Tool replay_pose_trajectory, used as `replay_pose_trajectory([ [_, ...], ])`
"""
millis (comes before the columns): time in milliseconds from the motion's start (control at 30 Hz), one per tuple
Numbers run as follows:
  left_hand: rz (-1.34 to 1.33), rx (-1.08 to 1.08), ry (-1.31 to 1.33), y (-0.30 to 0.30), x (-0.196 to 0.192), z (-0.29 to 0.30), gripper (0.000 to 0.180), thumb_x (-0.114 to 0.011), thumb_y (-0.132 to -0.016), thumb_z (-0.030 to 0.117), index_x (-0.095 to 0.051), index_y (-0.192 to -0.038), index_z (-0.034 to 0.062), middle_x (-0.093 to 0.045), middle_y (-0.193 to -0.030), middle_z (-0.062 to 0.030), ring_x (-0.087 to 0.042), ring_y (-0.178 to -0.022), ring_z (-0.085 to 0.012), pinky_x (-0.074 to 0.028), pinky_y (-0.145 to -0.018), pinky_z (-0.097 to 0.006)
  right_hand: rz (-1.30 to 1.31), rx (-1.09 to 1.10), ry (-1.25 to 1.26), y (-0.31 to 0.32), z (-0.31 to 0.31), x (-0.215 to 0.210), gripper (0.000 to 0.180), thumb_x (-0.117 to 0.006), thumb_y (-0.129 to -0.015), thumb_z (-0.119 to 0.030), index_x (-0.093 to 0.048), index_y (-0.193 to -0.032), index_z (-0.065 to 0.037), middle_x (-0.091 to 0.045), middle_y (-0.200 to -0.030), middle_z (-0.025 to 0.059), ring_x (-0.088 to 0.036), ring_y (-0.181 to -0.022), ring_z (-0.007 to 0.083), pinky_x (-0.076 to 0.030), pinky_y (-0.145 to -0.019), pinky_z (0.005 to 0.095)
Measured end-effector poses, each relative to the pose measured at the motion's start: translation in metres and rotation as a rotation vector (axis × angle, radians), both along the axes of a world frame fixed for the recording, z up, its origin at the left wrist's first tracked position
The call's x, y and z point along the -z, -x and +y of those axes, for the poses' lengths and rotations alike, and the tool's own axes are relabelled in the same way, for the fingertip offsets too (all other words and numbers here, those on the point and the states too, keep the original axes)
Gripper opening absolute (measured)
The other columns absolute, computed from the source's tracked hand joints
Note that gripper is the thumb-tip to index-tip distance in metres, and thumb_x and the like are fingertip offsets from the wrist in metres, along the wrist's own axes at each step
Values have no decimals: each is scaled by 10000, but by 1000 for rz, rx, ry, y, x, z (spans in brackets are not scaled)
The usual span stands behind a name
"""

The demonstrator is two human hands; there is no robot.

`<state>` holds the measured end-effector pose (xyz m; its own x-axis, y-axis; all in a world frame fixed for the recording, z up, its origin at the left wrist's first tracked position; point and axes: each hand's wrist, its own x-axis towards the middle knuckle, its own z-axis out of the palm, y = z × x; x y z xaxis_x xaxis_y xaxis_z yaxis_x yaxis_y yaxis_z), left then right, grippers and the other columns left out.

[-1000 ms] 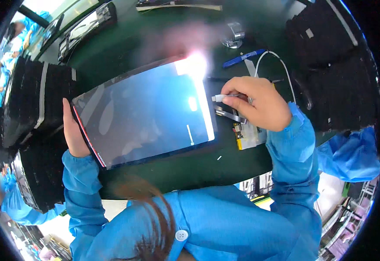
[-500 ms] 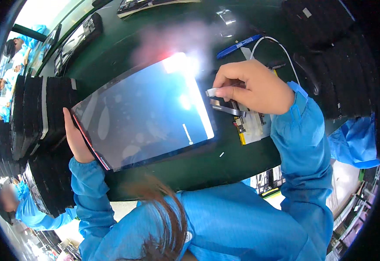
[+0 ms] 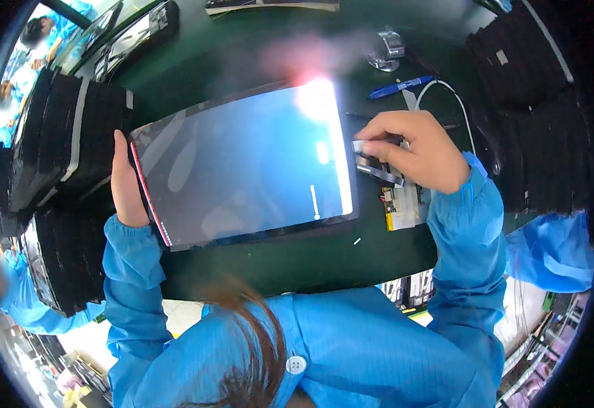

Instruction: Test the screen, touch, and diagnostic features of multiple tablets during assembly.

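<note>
A large tablet (image 3: 256, 177) with a lit screen is held tilted above the dark green table. My left hand (image 3: 127, 187) grips its left edge, thumb up along the side and fingers hidden underneath. Close to the tablet's right edge, my right hand (image 3: 423, 151) pinches a small white cable plug (image 3: 359, 145) between thumb and fingers. Whether the plug touches the tablet I cannot tell. Just below that hand, a grey flat strip (image 3: 382, 175) runs toward a pale battery-like pack (image 3: 404, 207) with yellow edging and small circuit parts, partly covered by the hand.
A white cable (image 3: 462, 109) curves behind my right hand, near a blue pen (image 3: 400, 88) and a clear tape roll (image 3: 385, 58). Tall stacks of black slabs stand at left (image 3: 52, 143) and right (image 3: 535, 136). A white scrap (image 3: 357, 241) lies on the table.
The whole view has shifted. The tablet now sits more level in the picture, its right side lower relative to its left. Both hands keep their holds, the plug still beside the tablet's right edge.
</note>
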<state>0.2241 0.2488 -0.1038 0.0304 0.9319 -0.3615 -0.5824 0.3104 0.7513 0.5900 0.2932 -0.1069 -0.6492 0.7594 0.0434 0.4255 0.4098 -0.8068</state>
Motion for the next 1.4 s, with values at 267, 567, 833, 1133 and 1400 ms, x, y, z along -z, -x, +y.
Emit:
replay_pose_trajectory([
  [267,-23,-12,15,-2,2,0,625,-325,-930,519,-512,-1190,-18,-566,-1171,-146,-574,-1001,-280,-461,-874,-373,-20,128,-12,8,-6,-4,249,-698,-704,-78,-591,-928,-61,-563,-724,30,-453,-608,65,-422,-541,216],
  [567,-34,13,3,0,2,1,627,-304,-935,516,-503,-1200,-16,-560,-1184,-141,-570,-1009,-276,-453,-884,-369,132,165,130,12,-4,13,226,-670,-699,-56,-553,-888,-92,-438,-672,-14,-408,-598,43,-358,-504,195],
  [833,-94,52,-36,0,0,-2,637,-292,-936,518,-496,-1204,-22,-560,-1177,-144,-568,-1011,-268,-455,-886,-369,127,147,18,18,-4,15,219,-683,-696,-63,-569,-879,-101,-508,-683,-9,-464,-612,53,-389,-536,202],
  [1133,-54,71,-40,6,11,2,659,-289,-933,524,-438,-1255,-31,-525,-1216,-180,-545,-1060,-286,-434,-925,-394,-75,629,-414,-5,24,11,588,-770,-678,-184,-521,-1197,-65,-553,-1032,85,-517,-948,152,-425,-788,279],
  [1400,-40,29,-31,4,8,3,617,-299,-939,502,-473,-1226,-15,-543,-1191,-188,-573,-1021,-275,-452,-905,-373,14,196,-399,25,-26,-16,1016,-806,-539,-194,-258,-1383,-50,-336,-1357,165,-328,-1249,310,-256,-1057,378],
])
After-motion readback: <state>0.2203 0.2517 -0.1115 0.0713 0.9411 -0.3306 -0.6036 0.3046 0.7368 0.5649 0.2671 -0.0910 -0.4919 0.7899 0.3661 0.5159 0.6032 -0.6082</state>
